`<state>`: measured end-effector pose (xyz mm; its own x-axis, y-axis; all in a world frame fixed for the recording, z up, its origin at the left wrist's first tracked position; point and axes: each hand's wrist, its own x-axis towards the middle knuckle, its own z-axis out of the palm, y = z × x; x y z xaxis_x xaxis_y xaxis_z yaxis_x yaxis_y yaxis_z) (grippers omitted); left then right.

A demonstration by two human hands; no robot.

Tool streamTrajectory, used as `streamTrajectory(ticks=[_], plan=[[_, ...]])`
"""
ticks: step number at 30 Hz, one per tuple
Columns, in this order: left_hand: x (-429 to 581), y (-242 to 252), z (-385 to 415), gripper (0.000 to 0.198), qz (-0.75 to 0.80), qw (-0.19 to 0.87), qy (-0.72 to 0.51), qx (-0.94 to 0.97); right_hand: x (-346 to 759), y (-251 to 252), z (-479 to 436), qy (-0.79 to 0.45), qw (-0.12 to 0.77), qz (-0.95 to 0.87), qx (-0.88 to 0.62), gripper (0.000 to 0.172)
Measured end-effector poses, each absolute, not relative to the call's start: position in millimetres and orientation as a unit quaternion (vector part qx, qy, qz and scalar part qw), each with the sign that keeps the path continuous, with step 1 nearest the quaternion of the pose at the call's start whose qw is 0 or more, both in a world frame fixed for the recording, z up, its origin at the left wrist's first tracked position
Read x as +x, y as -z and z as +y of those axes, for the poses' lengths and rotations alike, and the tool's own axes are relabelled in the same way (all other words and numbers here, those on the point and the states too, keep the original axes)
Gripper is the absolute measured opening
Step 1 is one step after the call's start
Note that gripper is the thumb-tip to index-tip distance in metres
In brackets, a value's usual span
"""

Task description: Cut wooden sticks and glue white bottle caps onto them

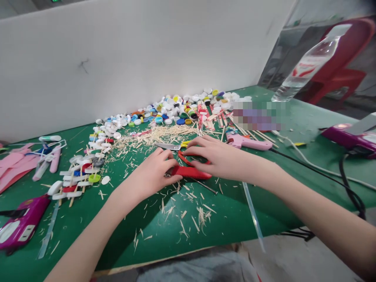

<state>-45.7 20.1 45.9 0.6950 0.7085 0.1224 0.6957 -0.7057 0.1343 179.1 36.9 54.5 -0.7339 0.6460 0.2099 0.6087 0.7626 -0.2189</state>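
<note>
My left hand (158, 170) is low over the green table, its thumb and fingers closed round the left end of a red utility knife (192, 172). My right hand (208, 154) comes from the other side, fingers curled onto the red loop handle of a pair of scissors (182, 157); its thumb lies just above the knife. Beyond the fingers, a metal blade (169, 146) and a yellow handle piece (185, 144) show, partly covered by the right hand. A thin metal rod (207, 187) sits below the knife. Wood shavings (155, 137) surround both hands.
Bottle caps (173, 105) pile along the white partition, some joined on sticks (73, 178) at left. A pink glue gun (249, 143), its cable, wooden sticks (261, 135) and a water bottle (311, 66) are at right. Purple devices (25, 223) flank the table; a glue stick (254, 215) overhangs the front edge.
</note>
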Motion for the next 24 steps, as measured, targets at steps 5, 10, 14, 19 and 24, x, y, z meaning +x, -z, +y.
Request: streamTrajectory(ticks=[5,10,14,19,24], plan=[[-53,-68,15,0.024,0.389,0.068,-0.096,0.914,160,-59,25,-0.093,0.104,-0.938,-0.317,0.035],[-60,-81,18,0.035,0.429,0.124,-0.218,0.868,157,-51,35,-0.075,0.128,-0.929,-0.340,0.018],[-68,-82,28,0.049,0.440,0.260,-0.364,0.779,162,-52,42,-0.065,0.128,-0.918,-0.369,0.014],[-74,-71,40,0.070,0.418,0.387,-0.427,0.702,168,-56,38,-0.128,0.117,-0.911,-0.373,0.022],[-75,-66,42,0.075,0.414,0.452,-0.425,0.666,170,-65,31,-0.202,0.146,-0.905,-0.344,0.030]])
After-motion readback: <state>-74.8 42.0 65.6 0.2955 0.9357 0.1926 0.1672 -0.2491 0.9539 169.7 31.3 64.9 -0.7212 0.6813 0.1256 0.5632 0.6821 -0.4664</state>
